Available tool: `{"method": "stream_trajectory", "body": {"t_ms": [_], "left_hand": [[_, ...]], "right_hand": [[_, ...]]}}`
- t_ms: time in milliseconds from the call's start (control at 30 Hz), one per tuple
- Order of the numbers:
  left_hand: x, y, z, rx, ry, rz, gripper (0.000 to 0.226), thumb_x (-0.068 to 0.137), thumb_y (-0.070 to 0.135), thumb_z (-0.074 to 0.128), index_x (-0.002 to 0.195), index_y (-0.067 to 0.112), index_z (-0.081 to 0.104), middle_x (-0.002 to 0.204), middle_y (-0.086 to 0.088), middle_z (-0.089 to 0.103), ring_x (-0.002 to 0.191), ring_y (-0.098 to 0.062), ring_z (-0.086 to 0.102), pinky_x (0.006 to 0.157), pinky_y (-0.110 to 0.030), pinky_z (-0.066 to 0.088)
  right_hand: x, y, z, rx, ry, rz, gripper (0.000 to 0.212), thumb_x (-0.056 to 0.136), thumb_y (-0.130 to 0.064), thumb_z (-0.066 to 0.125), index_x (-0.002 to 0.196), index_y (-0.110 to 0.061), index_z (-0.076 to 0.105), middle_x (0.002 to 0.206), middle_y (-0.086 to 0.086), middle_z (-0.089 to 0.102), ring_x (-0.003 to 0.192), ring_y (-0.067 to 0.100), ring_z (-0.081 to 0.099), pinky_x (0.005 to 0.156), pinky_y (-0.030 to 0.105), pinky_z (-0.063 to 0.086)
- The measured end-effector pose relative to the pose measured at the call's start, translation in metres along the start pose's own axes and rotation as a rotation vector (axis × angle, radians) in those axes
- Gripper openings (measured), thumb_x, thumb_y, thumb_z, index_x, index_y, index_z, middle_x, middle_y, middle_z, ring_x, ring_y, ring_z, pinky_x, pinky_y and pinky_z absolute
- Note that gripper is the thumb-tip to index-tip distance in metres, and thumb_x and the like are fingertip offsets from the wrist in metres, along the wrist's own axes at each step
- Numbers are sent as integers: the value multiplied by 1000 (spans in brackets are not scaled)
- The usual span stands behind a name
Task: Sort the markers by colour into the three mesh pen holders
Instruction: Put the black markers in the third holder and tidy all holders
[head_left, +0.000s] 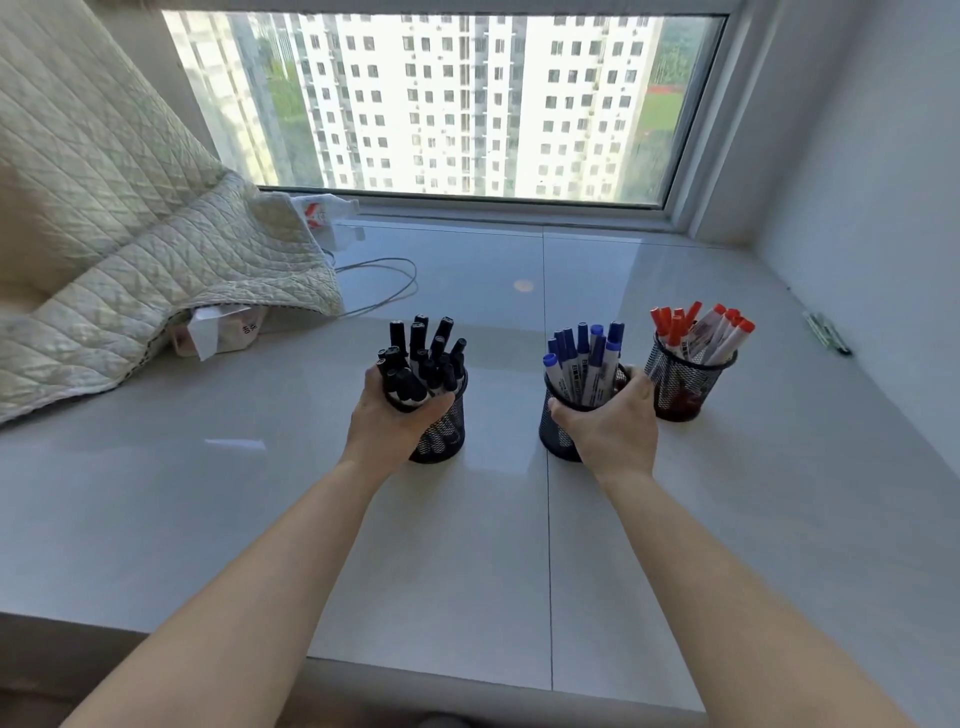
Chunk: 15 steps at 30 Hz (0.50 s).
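Three black mesh pen holders stand in a row on the pale window ledge (519, 545). The left holder (444, 434) is full of black-capped markers (423, 353), and my left hand (387, 421) grips its near side at the rim. The middle holder (556, 436) carries blue-capped markers (587, 353); my right hand (613, 421) wraps around its near right side. The right holder (680, 387) has red-capped markers (701, 327) and stands just behind my right hand, untouched.
A quilted cream blanket (130, 244) drapes over the ledge's left part, with white packets (218, 332) under its edge and a grey cable (384, 286) looping out. A few dark pens (828, 332) lie by the right wall. The window (441, 104) runs along the back.
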<state>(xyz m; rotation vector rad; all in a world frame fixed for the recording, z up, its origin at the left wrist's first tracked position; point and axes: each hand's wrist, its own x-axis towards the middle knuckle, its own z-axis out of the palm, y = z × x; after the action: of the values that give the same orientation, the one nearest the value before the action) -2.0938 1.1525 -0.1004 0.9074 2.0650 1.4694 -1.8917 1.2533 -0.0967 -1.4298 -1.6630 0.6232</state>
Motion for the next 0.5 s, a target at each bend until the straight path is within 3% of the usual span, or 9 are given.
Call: {"method": "stream_trajectory", "body": {"t_ms": [67,133,200,300,400,500], "left_hand": [[-4,-1,1,-16,23,-7,64,69,36,77,121,21,43,119,2,55,111,-17,53,94,-33,45],[-16,0,4,-41,77,-41,79,71,39,76,135,17,35,130,3,43,115,-13,48,101,-35,40],[-35,0,9,-88,197,-109,80,73,39,74,136,14,32,125,2,37,107,-11,47,96,-30,39],[-65,4,15,-149,340,-163,46,78,32,71,114,14,47,110,-1,48,86,-13,53,81,-29,42],[-90,10,23,-111,189,-81,14,84,30,63,92,22,54,84,11,57,84,-13,58,69,-21,38],[-111,19,29,-24,17,84,11,84,41,61,81,31,56,74,12,59,70,-1,56,55,-7,38]], "right_hand": [[-10,0,-3,-3,-11,-11,83,59,-38,81,123,-7,37,116,6,48,105,22,51,81,30,44],[-23,-2,-6,13,-20,-10,82,59,-37,80,122,-9,37,115,4,47,104,20,50,80,28,43],[-36,-4,-9,42,-29,-11,80,58,-36,80,121,-10,37,113,3,46,104,20,50,82,30,45],[-60,-8,-15,55,-38,-9,80,57,-36,79,121,-10,38,110,1,44,105,21,50,85,35,48],[-83,-10,-22,42,-28,-18,82,56,-37,79,122,-9,37,106,-3,41,105,22,49,85,33,47],[-102,-12,-29,47,-14,-12,84,56,-38,79,123,-9,36,105,-5,38,106,23,49,84,33,47]]}}
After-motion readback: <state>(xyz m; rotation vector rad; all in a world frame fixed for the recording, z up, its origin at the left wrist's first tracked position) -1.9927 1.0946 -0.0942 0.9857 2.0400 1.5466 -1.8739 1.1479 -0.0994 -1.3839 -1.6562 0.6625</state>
